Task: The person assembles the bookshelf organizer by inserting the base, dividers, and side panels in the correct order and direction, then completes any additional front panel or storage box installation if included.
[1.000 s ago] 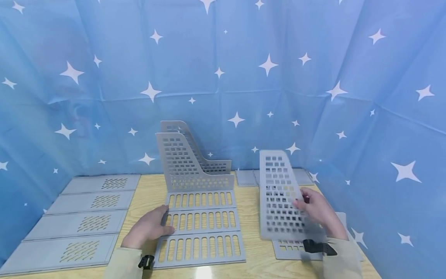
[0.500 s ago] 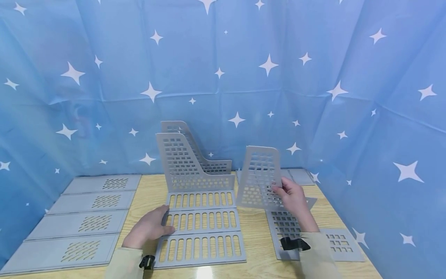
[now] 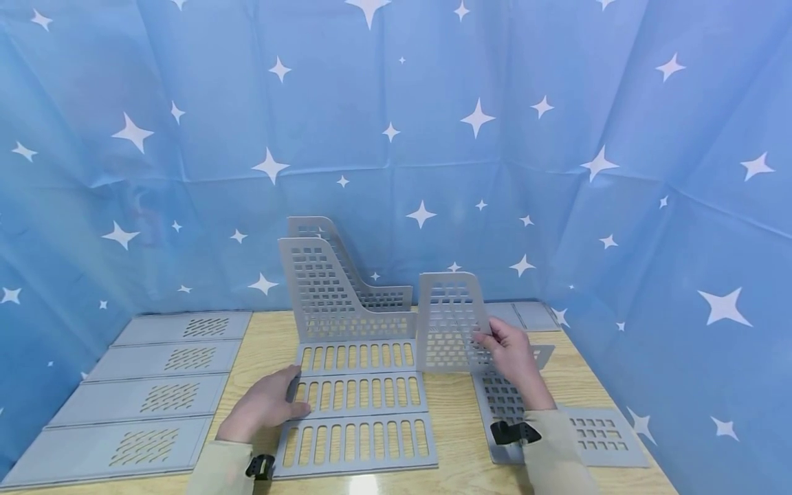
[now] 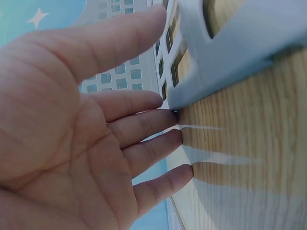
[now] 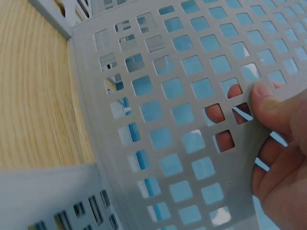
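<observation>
My right hand (image 3: 510, 352) pinches the perforated grey panel (image 3: 454, 324) upright just right of the slotted base (image 3: 359, 415), whose left edge my relaxed left hand (image 3: 262, 402) touches.

The right hand (image 3: 511, 349) has carried its perforated panel (image 3: 452, 324) leftward (now just beside the slatted panel (image 3: 359, 413)).

Counting live on my feed, one left hand (image 3: 262, 405), one right hand (image 3: 510, 350), two black wrist straps (image 3: 260, 467), four slit sections (image 3: 133, 399), three slotted sections (image 3: 361, 416), two standing perforated panels (image 3: 318, 289), one gripped perforated panel (image 3: 452, 323), one table (image 3: 454, 405), right-side pieces (image 3: 537, 315) too hidden for me to number
</observation>
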The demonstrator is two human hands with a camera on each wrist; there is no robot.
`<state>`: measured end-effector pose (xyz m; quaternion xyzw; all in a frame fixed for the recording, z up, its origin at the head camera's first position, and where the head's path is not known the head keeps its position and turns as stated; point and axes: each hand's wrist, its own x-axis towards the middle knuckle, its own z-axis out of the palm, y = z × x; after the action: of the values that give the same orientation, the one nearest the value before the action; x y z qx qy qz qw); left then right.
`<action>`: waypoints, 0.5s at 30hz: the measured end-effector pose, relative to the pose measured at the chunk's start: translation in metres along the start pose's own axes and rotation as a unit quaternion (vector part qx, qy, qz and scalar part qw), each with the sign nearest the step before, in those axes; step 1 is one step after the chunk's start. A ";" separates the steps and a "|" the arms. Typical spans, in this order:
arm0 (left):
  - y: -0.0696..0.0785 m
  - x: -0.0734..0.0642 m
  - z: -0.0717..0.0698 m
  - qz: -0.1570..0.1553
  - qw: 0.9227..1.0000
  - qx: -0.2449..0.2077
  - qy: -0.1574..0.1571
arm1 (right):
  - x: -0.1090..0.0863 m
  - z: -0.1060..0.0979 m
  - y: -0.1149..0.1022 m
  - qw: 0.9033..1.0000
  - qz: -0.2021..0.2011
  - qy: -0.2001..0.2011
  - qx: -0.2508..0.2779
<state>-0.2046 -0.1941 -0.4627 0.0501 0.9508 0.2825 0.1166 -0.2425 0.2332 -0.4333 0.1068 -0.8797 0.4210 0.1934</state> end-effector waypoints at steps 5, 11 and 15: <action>0.000 -0.001 -0.001 0.002 1.000 -0.007 -0.002 | 0.001 0.007 -0.002 1.000 0.019 -0.005 0.021; 0.001 -0.002 -0.004 0.008 1.000 -0.023 -0.011 | 0.003 0.017 -0.003 0.999 0.001 0.013 0.043; 0.002 -0.002 -0.006 0.012 0.999 -0.029 -0.009 | 0.005 0.031 -0.011 0.998 -0.015 0.023 0.060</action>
<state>-0.2037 -0.1956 -0.4564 0.0609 0.9406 0.3105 0.1230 -0.2506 0.2021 -0.4410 0.1215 -0.8468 0.4721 0.2130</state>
